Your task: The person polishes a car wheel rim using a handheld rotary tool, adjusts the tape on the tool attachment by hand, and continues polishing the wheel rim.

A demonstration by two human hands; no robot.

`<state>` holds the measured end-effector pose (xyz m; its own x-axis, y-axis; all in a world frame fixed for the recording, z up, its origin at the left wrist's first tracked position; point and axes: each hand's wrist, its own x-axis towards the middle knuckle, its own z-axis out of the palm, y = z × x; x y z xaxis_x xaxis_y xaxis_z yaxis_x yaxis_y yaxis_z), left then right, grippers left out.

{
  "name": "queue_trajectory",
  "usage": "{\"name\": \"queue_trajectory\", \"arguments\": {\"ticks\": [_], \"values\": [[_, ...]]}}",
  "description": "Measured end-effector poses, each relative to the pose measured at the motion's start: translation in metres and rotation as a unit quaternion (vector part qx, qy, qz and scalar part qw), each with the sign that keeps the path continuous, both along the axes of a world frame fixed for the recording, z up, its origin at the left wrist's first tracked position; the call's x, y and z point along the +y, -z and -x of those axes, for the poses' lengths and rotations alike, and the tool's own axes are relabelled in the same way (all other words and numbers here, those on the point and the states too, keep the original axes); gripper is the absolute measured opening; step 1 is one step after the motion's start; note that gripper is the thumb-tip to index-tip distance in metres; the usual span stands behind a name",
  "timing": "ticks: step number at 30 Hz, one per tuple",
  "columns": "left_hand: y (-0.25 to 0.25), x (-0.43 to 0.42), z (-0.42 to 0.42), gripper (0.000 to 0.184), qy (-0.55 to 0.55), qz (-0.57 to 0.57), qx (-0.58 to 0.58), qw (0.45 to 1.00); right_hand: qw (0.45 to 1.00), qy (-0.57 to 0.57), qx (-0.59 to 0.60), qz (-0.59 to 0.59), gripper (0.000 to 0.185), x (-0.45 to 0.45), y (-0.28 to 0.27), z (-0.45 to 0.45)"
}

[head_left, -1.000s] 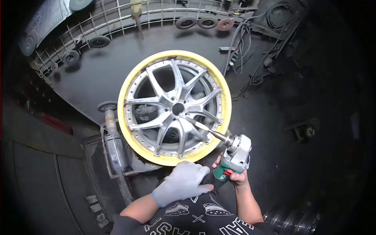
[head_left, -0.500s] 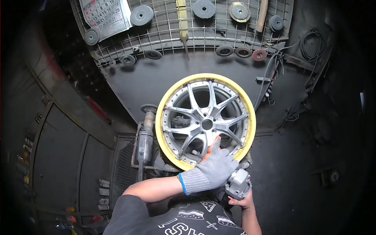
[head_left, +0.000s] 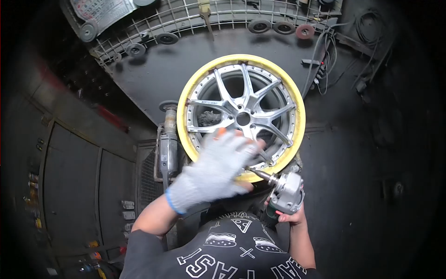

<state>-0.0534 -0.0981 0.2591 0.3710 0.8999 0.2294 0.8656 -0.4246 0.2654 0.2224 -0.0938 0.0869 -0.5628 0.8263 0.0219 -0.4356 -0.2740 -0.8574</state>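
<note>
A silver multi-spoke wheel rim (head_left: 251, 100) stands tilted toward me, its outer lip wrapped in a yellow band (head_left: 300, 109). My left hand (head_left: 213, 169), in a grey knit glove with a blue cuff and orange on the fingers, is over the wheel's lower left part. Its fingers are spread and blurred, with nothing seen in them. My bare right hand (head_left: 293, 216) is wrapped round the body of an angle grinder (head_left: 285, 191). From the grinder's metal head a thin spindle points left toward the wheel's lower edge; whether it touches cannot be told.
Another power tool (head_left: 168, 149) with a disc lies left of the wheel. Several abrasive discs (head_left: 260, 26) hang on a wire grid (head_left: 186, 21) at the back, beside a calendar (head_left: 100, 11). Cables (head_left: 327, 69) hang at the back right.
My left hand has moved left, away from the grinder, uncovering its spindle. The grinder has shifted slightly up. My view has tilted down, so the wheel sits higher.
</note>
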Motion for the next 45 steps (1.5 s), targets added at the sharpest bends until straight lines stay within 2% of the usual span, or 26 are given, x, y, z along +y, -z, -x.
{"name": "queue_trajectory", "arguments": {"ticks": [2, 5, 6, 9, 11, 15, 17, 19, 20, 21, 22, 23, 24, 27, 28, 30, 32, 34, 36, 38, 39, 40, 41, 42, 43, 45], "values": [[0.001, -0.001, 0.031, 0.077, -0.009, -0.027, -0.001, 1.0, 0.997, -0.032, 0.068, 0.017, 0.102, 0.01, 0.0, -0.004], [0.02, -0.002, 0.047, 0.052, -0.029, -0.043, -0.106, 0.993, 0.989, -0.061, 0.131, 0.034, 0.099, 0.02, -0.014, -0.006], [0.021, -0.002, 0.047, 0.052, -0.029, -0.041, -0.107, 0.993, 0.987, -0.075, 0.139, 0.032, 0.098, 0.023, -0.013, -0.009], [0.017, -0.003, 0.043, 0.051, -0.045, 0.036, -0.182, 0.982, 0.978, -0.102, 0.179, 0.032, 0.099, 0.028, -0.013, -0.013], [0.011, -0.003, 0.041, 0.047, -0.052, 0.112, -0.278, 0.953, 0.977, -0.102, 0.183, 0.03, 0.1, 0.029, -0.013, -0.017], [0.01, 0.002, 0.043, 0.042, -0.018, 0.098, -0.27, 0.958, 0.975, -0.106, 0.192, 0.026, 0.103, 0.029, -0.01, -0.021], [0.012, 0.005, 0.046, 0.037, 0.008, 0.081, -0.199, 0.977, 0.975, -0.112, 0.191, 0.023, 0.103, 0.026, -0.01, -0.021], [0.011, 0.007, 0.049, 0.034, 0.001, 0.104, -0.183, 0.978, 0.988, -0.045, 0.144, -0.01, 0.103, 0.02, -0.02, -0.02], [0.01, 0.008, 0.049, 0.032, -0.005, 0.124, -0.168, 0.978, 0.996, 0.0, 0.078, -0.037, 0.097, 0.013, -0.026, -0.021], [0.011, 0.008, 0.046, 0.034, -0.057, 0.151, -0.272, 0.949, 0.963, 0.0, -0.079, -0.256, 0.093, 0.021, -0.027, -0.033], [0.014, 0.005, 0.039, 0.036, -0.105, 0.176, -0.372, 0.905, 0.935, 0.046, -0.152, -0.318, 0.09, 0.016, -0.034, -0.034], [0.034, 0.005, 0.035, 0.041, -0.142, 0.183, -0.504, 0.832, 0.913, 0.09, -0.203, -0.341, 0.086, 0.009, -0.043, -0.03], [0.039, 0.001, 0.029, 0.053, -0.182, 0.242, -0.552, 0.777, 0.905, 0.122, -0.227, -0.339, 0.083, 0.004, -0.05, -0.025], [0.069, -0.017, -0.015, 0.074, 0.037, 0.342, -0.635, 0.692, 0.861, 0.181, -0.267, -0.393, 0.077, -0.007, -0.058, -0.013], [0.073, -0.017, -0.04, 0.083, 0.097, 0.328, -0.643, 0.685, 0.798, 0.21, -0.298, -0.48, 0.068, -0.006, -0.067, -0.003], [0.055, -0.022, -0.074, 0.106, 0.063, 0.385, -0.724, 0.568, 0.734, 0.239, -0.35, -0.531, 0.063, -0.012, -0.063, 0.013], [0.056, -0.018, -0.077, 0.072, 0.035, 0.388, -0.732, 0.558, 0.725, 0.263, -0.387, -0.505, 0.063, -0.019, -0.049, 0.023], [0.07, -0.008, -0.069, 0.05, 0.073, 0.399, -0.759, 0.509, 0.726, 0.207, -0.405, -0.516, 0.073, -0.024, -0.048, 0.022], [0.064, -0.005, -0.06, 0.033, 0.144, 0.399, -0.685, 0.593, 0.745, 0.16, -0.368, -0.533, 0.068, -0.024, -0.046, 0.012], [0.046, -0.015, -0.053, 0.029, 0.086, 0.481, -0.618, 0.617, 0.787, 0.066, -0.314, -0.527, 0.054, -0.017, -0.069, -0.011], [0.046, -0.017, -0.053, 0.026, 0.066, 0.497, -0.609, 0.615, 0.822, 0.08, -0.252, -0.505, 0.036, -0.009, -0.078, -0.023], [0.041, -0.018, -0.053, 0.026, 0.08, 0.497, -0.585, 0.636, 0.852, 0.09, -0.243, -0.455, 0.025, -0.002, -0.085, -0.043], [0.041, -0.019, -0.052, 0.026, 0.084, 0.507, -0.541, 0.666, 0.891, 0.139, -0.253, -0.35, 0.017, 0.001, -0.101, -0.051], [0.043, -0.02, -0.051, 0.026, 0.088, 0.513, -0.495, 0.695, 0.925, 0.209, -0.218, -0.23, 0.021, 0.006, -0.111, -0.049], [0.047, -0.022, -0.05, 0.026, 0.094, 0.513, -0.472, 0.711, 0.935, 0.195, -0.242, -0.173, 0.025, 0.016, -0.13, -0.048], [0.054, -0.027, -0.046, 0.026, 0.081, 0.546, -0.418, 0.722, 0.943, 0.13, -0.271, -0.144, 0.024, 0.035, -0.145, -0.037]]}}
